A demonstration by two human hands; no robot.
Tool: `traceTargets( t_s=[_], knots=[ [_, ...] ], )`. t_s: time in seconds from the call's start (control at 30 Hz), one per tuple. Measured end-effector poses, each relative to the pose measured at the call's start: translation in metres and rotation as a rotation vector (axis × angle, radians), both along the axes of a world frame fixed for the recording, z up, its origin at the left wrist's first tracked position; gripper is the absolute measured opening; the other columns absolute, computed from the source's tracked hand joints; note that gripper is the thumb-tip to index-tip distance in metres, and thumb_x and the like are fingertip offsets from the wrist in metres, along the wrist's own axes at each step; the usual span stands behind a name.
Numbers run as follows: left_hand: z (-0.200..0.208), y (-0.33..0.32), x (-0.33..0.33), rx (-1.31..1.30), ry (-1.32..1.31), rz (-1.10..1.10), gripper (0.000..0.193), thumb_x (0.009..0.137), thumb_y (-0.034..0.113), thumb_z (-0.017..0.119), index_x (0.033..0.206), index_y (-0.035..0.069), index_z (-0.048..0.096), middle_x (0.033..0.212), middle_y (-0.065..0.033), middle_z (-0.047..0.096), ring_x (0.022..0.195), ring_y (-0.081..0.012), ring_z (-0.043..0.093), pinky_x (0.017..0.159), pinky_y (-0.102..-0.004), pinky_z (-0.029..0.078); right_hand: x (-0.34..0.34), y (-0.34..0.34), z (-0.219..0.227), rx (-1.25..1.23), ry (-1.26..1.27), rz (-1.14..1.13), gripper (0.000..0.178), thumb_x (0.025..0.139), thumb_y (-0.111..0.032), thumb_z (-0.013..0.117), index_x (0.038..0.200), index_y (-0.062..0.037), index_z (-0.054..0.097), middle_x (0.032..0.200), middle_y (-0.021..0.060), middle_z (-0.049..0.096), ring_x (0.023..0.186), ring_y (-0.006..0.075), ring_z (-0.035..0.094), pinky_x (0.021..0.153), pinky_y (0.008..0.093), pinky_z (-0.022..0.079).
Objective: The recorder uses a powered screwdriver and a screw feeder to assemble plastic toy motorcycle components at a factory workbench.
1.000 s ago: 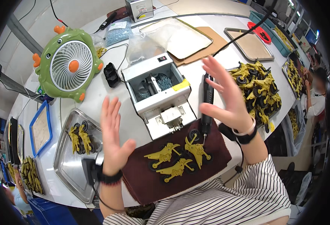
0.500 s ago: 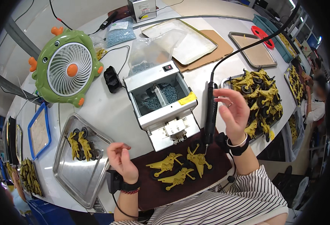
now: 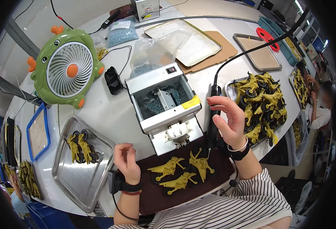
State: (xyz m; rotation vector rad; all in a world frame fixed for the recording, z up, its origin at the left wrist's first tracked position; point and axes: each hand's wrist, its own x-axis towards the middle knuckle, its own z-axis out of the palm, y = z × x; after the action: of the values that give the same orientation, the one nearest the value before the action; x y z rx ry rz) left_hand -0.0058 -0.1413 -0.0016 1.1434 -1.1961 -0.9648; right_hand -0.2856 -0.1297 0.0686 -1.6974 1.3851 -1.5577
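My right hand [image 3: 232, 124] is at the black electric screwdriver [image 3: 212, 128], thumb and fingers apart. Its fingertips overlap the tool's upper body, but I cannot tell whether they touch it. The screwdriver stands upright, its thin bit pointing down beside the rightmost of three yellow toy motorbike-like parts [image 3: 176, 183] on a dark brown cloth [image 3: 152, 200]. My left hand [image 3: 127, 162] hovers by the cloth's left edge, empty, fingers loosely bent and apart. Beyond the cloth stands a metal screw feeder [image 3: 168, 122] with small bluish screws [image 3: 152, 106] in its open hopper.
At left, a metal tray [image 3: 74, 181] carries a few yellow parts. A heaped tray of yellow-and-black parts [image 3: 263, 103] stands at right. A green fan [image 3: 70, 70], a black holder [image 3: 113, 81] and a bag of screws [image 3: 122, 33] lie farther back. The screwdriver's cable [image 3: 252, 46] arches across the right.
My right hand has moved left and slightly down, its fingers now over the screwdriver. My left hand has shifted only slightly. The screws and inner piece in the feeder look different.
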Motion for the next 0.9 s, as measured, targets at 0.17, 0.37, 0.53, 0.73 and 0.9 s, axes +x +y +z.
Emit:
traceTargets(
  t_s=[0.17,0.37,0.53,0.73,0.9],
  knots=[
    [-0.0018,-0.0003,-0.0004,-0.006,-0.002,0.003,0.004,0.084,0.003,0.050,0.087,0.001,0.053,0.074,-0.0018,0.050,0.068,-0.0079,0.046,0.065,-0.0212,0.038,0.0004,0.0004,0.0017,0.004,0.044,0.031,0.035,0.076,-0.005,0.058,0.110,0.0027,0.056,0.108,0.0142,0.059,0.097,0.0214,0.058,0.080,0.0302,0.048],
    [-0.0052,0.0002,0.0018,-0.008,0.015,-0.007,0.005,0.081,0.000,0.052,0.086,-0.001,0.053,0.079,-0.0023,0.052,0.072,-0.0071,0.046,0.065,-0.0203,0.037,0.0028,0.0019,0.0030,0.020,0.040,0.031,0.037,0.076,-0.005,0.058,0.112,0.0023,0.055,0.111,0.0144,0.058,0.100,0.0219,0.057,0.081,0.0305,0.048],
    [-0.0048,-0.0002,0.0009,-0.008,0.005,-0.010,0.004,0.081,0.000,0.053,0.085,-0.001,0.053,0.079,-0.0029,0.053,0.071,-0.0075,0.047,0.065,-0.0205,0.037,0.0038,0.0030,0.0040,0.025,0.062,0.036,0.038,0.075,-0.006,0.058,0.113,0.0013,0.055,0.111,0.0138,0.058,0.100,0.0220,0.057,0.080,0.0305,0.048],
    [-0.0026,0.0003,0.0001,-0.002,0.000,-0.024,0.004,0.081,0.001,0.053,0.084,-0.001,0.054,0.077,-0.0029,0.052,0.071,-0.0079,0.046,0.064,-0.0208,0.037,0.0050,0.0028,0.0040,0.017,0.068,0.035,0.039,0.075,-0.006,0.059,0.113,0.0011,0.055,0.112,0.0135,0.058,0.100,0.0217,0.057,0.079,0.0305,0.048],
    [-0.0028,-0.0001,0.0000,-0.013,-0.008,-0.033,0.004,0.081,0.001,0.053,0.084,-0.001,0.054,0.076,-0.0029,0.052,0.070,-0.0080,0.046,0.064,-0.0208,0.037,0.0059,0.0025,0.0039,0.025,0.070,0.028,0.040,0.074,-0.005,0.059,0.113,0.0010,0.054,0.111,0.0133,0.058,0.100,0.0213,0.057,0.079,0.0304,0.048]
  ],
)
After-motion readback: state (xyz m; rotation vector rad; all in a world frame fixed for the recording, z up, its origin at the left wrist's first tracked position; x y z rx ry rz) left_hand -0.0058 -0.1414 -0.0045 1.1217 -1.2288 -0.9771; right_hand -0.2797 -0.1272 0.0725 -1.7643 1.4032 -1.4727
